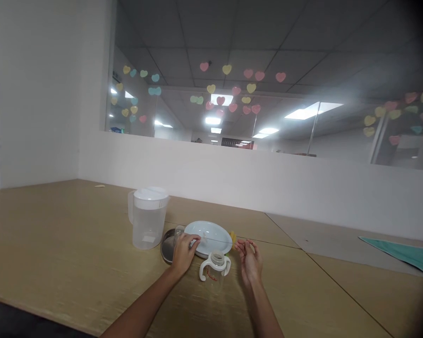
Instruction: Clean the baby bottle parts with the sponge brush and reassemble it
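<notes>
A thin, wire-like rod (218, 241) stretches above the plate between my two hands. Its left end is pinched in the fingertips of my left hand (184, 253). The curled fingers of my right hand (249, 262), palm turned up, meet its right end. Below and between the hands stands a clear bottle (217, 258) without a lid, in a white two-handled holder (203, 268); red marks show on its side. Behind it is a pale blue-white oval plate (216, 229) with something small and whitish on it. A yellow item (232, 235) shows partly beside my right fingertips.
Left of the plate lie a dark metal tray (167, 246) and a small clear dome-shaped piece (179, 230), partly hidden by my left hand. A lidded translucent pitcher (148, 225) stands farther left. A green cloth (405, 253) lies at the right. A windowed wall (204, 166) borders the table's back.
</notes>
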